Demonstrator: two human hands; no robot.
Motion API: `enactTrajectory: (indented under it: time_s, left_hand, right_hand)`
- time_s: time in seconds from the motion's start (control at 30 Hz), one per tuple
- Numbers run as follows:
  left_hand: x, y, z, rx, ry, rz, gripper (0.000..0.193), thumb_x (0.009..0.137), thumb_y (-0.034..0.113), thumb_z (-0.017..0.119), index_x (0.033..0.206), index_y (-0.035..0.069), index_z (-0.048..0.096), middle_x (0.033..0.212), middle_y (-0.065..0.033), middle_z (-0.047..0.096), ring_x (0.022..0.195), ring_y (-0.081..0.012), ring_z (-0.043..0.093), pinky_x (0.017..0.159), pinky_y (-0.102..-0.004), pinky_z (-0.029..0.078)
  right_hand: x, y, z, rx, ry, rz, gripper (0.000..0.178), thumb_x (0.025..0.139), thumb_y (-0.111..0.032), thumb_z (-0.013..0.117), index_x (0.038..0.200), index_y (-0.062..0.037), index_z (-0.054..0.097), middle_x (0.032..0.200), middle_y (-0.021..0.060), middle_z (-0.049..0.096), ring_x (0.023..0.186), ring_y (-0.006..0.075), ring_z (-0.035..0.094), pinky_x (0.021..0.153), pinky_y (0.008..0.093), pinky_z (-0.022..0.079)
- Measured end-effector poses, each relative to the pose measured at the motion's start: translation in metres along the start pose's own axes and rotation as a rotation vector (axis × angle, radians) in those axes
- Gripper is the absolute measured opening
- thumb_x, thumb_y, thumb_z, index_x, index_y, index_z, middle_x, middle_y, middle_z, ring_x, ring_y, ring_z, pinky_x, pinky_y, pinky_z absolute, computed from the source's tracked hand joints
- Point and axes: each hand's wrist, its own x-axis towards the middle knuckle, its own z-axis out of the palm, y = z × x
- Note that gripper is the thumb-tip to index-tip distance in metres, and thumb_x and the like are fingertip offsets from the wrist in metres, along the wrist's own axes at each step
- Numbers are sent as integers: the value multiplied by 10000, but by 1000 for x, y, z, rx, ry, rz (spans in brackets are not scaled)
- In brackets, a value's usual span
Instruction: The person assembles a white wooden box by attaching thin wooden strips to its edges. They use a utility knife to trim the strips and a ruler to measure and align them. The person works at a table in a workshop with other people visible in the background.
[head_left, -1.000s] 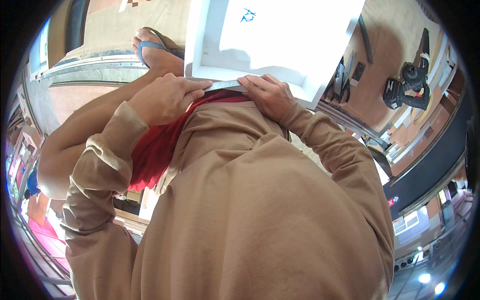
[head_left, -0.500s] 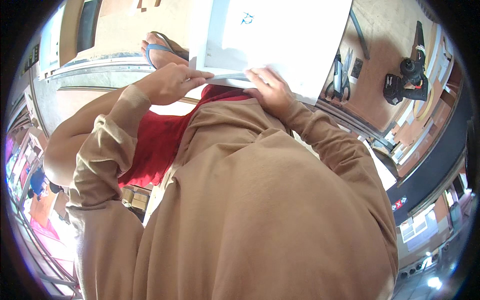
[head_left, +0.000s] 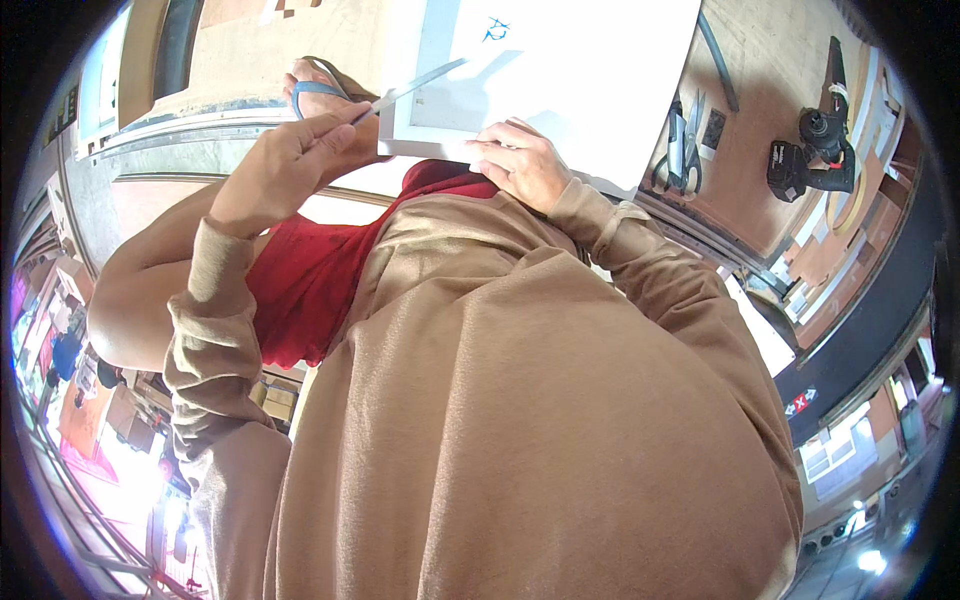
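Observation:
My left hand (head_left: 290, 165) is closed round the handle end of a slim grey metal file (head_left: 425, 80). Its flat blade points up and to the right, raised above the corner of a white panel (head_left: 590, 90) and apart from its edge. At the panel's near edge, my right hand (head_left: 520, 165) grips it with curled fingers on top; the thumb is hidden. A raised or recessed border runs along the panel's left side, and a blue handwritten mark is on its face. The panel's near edge rests close against my lap.
Right of the panel lie black-handled scissors (head_left: 690, 150) and a dark curved strip (head_left: 718, 60). Farther right is a black cordless power tool (head_left: 820, 150) on the wooden board. My sandalled foot (head_left: 318, 95) stands left of the panel. Wood offcuts fill the far right.
My left hand has drawn the file back leftward and lifted its tip off the panel's near edge. My right hand has left the file's tip and now holds the panel edge.

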Motion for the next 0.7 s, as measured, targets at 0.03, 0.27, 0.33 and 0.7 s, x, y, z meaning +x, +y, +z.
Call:
enactTrajectory:
  time_s: [0.03,0.27,0.33,0.7]
  left_hand:
    - [-1,1,2,69,-13,-27,426,1095,279,536,1410,11,640,1081,-243,756,1001,-331,740,896,-379,557]
    - [-20,37,35,355,-77,164,378,1088,220,552,1395,29,662,967,-265,731,786,-251,694,814,-367,554]
    - [-24,52,45,225,-118,45,372,1083,219,557,1389,38,669,899,-288,696,705,-303,669,767,-385,540]
    - [-13,62,51,271,-151,126,346,1053,167,585,1359,33,676,991,-285,711,893,-464,694,818,-453,546]
  right_hand:
    - [-3,1,2,32,35,16,242,829,-92,805,1066,-66,765,1044,48,690,995,246,637,868,411,565]
    - [-24,-6,-18,-111,221,248,484,768,-234,907,1182,-73,715,1263,106,657,1090,323,632,904,439,565]
    - [-21,-7,-25,-129,147,161,564,782,-244,900,1278,-80,688,1294,115,652,1151,329,625,948,449,563]
    - [-24,-1,-33,-34,30,-6,268,927,-173,769,1143,-16,751,1121,109,749,1056,291,720,944,394,604]
